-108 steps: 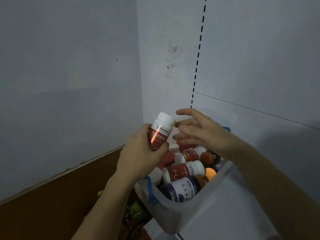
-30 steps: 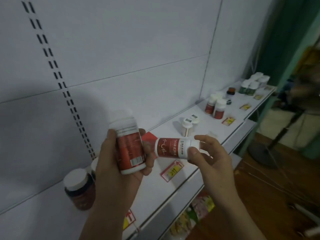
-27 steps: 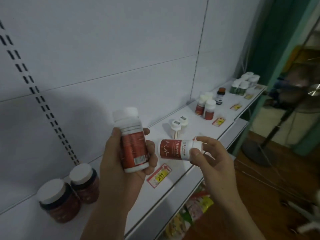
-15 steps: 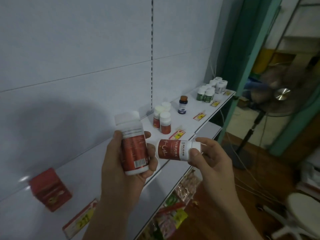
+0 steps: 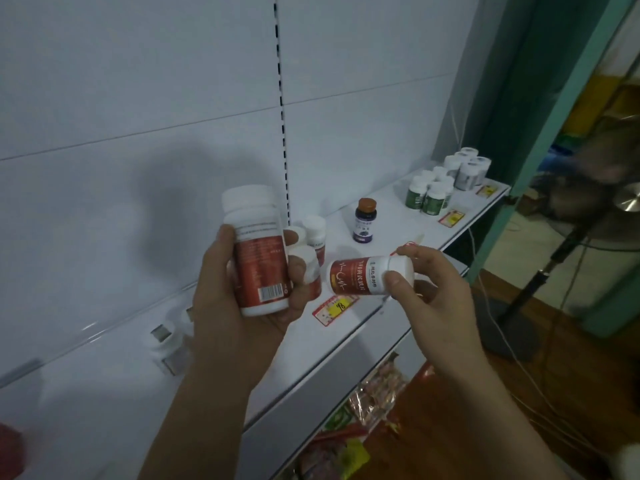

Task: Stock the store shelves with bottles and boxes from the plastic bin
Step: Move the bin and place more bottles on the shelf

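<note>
My left hand (image 5: 239,306) grips an upright white bottle with a red label (image 5: 258,251), barcode side toward me. My right hand (image 5: 433,299) holds a second red-label bottle (image 5: 360,276) sideways by its white cap end, bottom pointing left. Both hover above the front of the white shelf (image 5: 349,327). Just behind them, matching red-label bottles (image 5: 313,237) stand on the shelf, partly hidden by my left hand. The plastic bin is out of view.
On the shelf stand a dark bottle with a brown cap (image 5: 364,220), green-label bottles (image 5: 429,194), grey-label bottles (image 5: 467,171) and small white bottles (image 5: 169,344). Price tags (image 5: 334,308) line the edge. Snack packs (image 5: 346,427) lie below; a floor fan (image 5: 588,209) stands right.
My view has swung right along the shelf, away from the bin. Both hands keep their bottles; the shelf's red-label bottles now sit directly behind my hands.
</note>
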### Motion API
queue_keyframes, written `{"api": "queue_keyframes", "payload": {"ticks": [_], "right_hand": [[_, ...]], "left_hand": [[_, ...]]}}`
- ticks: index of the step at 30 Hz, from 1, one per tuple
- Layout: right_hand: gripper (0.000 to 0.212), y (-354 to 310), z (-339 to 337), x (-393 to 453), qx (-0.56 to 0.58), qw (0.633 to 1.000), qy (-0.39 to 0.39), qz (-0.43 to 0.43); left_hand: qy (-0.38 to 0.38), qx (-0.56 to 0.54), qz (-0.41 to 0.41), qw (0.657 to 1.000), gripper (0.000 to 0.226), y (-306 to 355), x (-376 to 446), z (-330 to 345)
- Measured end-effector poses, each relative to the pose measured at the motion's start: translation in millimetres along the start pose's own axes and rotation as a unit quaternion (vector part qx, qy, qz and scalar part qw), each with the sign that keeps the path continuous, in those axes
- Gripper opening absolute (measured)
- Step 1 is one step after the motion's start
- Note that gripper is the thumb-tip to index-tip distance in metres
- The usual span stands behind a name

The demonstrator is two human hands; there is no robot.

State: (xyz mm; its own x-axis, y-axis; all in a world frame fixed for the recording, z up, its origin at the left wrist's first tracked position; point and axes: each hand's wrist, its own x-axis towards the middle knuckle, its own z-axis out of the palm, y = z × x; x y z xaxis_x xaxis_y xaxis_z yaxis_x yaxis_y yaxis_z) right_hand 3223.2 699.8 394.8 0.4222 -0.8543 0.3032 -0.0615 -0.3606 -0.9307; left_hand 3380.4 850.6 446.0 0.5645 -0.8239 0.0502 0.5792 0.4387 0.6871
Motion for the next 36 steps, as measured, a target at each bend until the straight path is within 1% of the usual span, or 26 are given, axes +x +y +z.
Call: {"api": "queue_keyframes", "payload": {"ticks": [2,7,10,14,17,23,26,32,34,36], "right_hand": [[0.027,10,0,34,-0.031,0.999,-0.035,-0.022],[0.031,37,3,98,-0.088,0.988,-0.12,-0.05],[0.037,50,11,127,-0.131,0.972,-0.177,-0.085],[0.046,55,28,155,-0.198,0.94,-0.243,-0.135],[0.05,55,40,165,-0.188,0.932,-0.28,-0.133],[0.052,57,55,174,-0.189,0.913,-0.341,-0.119],[0.055,55,62,175,-0.185,0.91,-0.352,-0.116],[0.05,57,64,173,-0.181,0.909,-0.355,-0.119],[0.048,54,59,172,-0.196,0.912,-0.338,-0.127],[0.04,40,51,173,-0.185,0.926,-0.295,-0.147]], "left_hand": [[-0.002,0.011,0.007,1.0,0.061,-5,25,3],[0.01,0.005,0.008,1.0,0.062,-15,80,5],[0.014,0.005,0.021,1.0,0.061,-17,103,9],[0.021,0.009,0.04,0.999,0.06,-16,118,10],[0.043,0.029,0.04,0.998,0.062,-17,120,8],[0.09,0.003,0.057,0.994,0.061,-21,119,7],[0.099,0.009,0.067,0.993,0.06,-23,117,9],[0.095,0.027,0.068,0.993,0.058,-29,113,10],[0.091,0.031,0.071,0.993,0.059,-32,111,10],[0.086,0.049,0.071,0.993,0.061,-34,111,8]]}}
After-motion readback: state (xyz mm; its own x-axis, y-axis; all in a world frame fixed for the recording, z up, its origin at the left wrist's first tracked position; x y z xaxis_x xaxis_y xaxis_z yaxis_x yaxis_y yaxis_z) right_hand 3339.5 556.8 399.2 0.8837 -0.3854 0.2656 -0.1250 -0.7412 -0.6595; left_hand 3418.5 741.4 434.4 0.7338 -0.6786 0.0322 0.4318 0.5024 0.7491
